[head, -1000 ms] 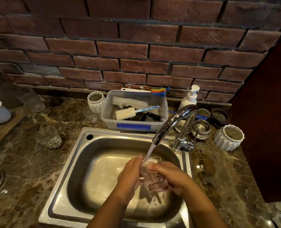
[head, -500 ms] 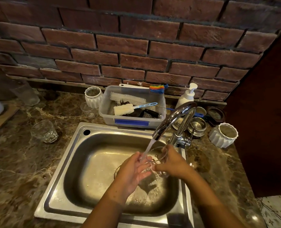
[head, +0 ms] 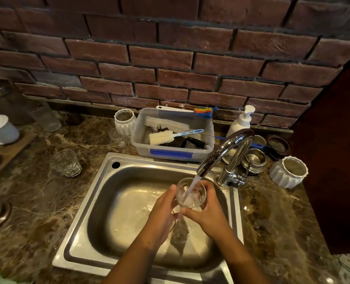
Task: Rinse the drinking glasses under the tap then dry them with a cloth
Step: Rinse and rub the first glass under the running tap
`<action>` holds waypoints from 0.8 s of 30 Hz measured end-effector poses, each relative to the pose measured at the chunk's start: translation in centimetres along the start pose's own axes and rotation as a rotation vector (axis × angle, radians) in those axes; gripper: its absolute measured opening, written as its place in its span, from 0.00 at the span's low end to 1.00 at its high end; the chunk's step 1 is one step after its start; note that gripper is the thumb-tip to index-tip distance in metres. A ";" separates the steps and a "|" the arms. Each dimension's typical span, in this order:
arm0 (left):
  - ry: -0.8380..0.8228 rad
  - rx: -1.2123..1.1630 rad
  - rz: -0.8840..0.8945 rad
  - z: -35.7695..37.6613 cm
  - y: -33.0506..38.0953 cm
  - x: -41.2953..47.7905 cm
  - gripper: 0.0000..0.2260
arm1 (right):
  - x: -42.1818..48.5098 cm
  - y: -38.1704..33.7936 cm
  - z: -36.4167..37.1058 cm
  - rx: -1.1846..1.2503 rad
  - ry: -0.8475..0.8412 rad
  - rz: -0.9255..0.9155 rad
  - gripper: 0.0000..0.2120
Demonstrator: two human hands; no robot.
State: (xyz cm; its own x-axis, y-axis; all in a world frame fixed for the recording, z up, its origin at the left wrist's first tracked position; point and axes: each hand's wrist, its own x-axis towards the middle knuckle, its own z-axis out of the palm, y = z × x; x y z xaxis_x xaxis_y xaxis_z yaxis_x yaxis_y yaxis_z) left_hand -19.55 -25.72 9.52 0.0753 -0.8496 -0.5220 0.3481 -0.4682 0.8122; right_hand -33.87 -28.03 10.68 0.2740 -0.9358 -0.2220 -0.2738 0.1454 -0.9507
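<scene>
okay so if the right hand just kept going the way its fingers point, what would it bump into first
The right hand points left across the sink, already wrapped around the glass under the tap. Past the glass, it would probably meet the left hand first, though depth is hard to judge.

Both forearms were bare from the bottom edge of the view up to the wrists, with no sleeve showing on either one. The left hand (head: pixel 163 210) and the right hand (head: pixel 208 214) wore no gloves (no ring, watch or band could be made out on the parts in view). The fingers (head: pixel 210 186) looked slim, with short nails, and water glistened on them.
</scene>
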 end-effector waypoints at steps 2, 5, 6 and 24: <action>0.016 -0.029 -0.020 0.1 -0.2 0.2 0.22 | 0.2 -0.1 0.2 -0.011 -0.038 0.006 0.39; 0.013 -0.034 -0.029 0.0 -0.7 0.5 0.25 | 0.3 0.0 -0.1 -0.023 -0.043 -0.018 0.37; 0.007 -0.024 -0.024 0.1 -0.8 0.4 0.24 | 0.5 0.1 -0.2 -0.017 -0.020 -0.026 0.37; 0.075 -0.027 0.033 0.4 -1.1 0.4 0.27 | 0.3 0.0 0.1 -0.033 -0.089 -0.022 0.38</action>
State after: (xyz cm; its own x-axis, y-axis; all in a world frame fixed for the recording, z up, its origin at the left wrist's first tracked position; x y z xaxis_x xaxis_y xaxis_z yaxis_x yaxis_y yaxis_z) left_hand -20.26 -25.62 8.48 0.1564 -0.8437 -0.5135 0.3688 -0.4324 0.8228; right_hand -33.69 -28.26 10.63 0.3611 -0.9060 -0.2210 -0.2966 0.1131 -0.9483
